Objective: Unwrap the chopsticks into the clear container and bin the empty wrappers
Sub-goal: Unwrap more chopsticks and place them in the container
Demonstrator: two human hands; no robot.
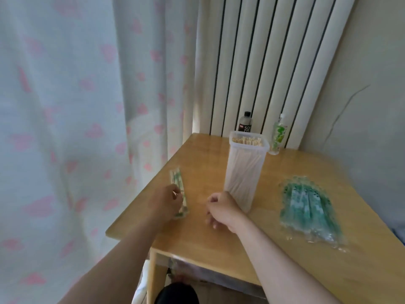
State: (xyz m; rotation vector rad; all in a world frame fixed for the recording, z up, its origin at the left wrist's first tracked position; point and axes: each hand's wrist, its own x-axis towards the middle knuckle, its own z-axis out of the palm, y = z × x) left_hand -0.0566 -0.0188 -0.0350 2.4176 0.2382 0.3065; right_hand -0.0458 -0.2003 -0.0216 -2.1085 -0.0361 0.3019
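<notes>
Wooden table [197, 238]: clear container [245, 172] stands upright mid-top, packed with bare chopsticks [246, 140]; a heap of green wrappers [306, 207] lies to its right, apart from it. Left hand [166, 201], fingers curled, pinches a wrapped pair [177, 178] lying along the table's left edge. Right hand [221, 208] hovers just beside the container's base, fingers curled in, nothing seen in them.

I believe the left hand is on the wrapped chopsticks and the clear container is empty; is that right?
Not quite: the head view shows the clear container holding many bare chopsticks. The left hand is indeed on the wrapped chopsticks.
</notes>
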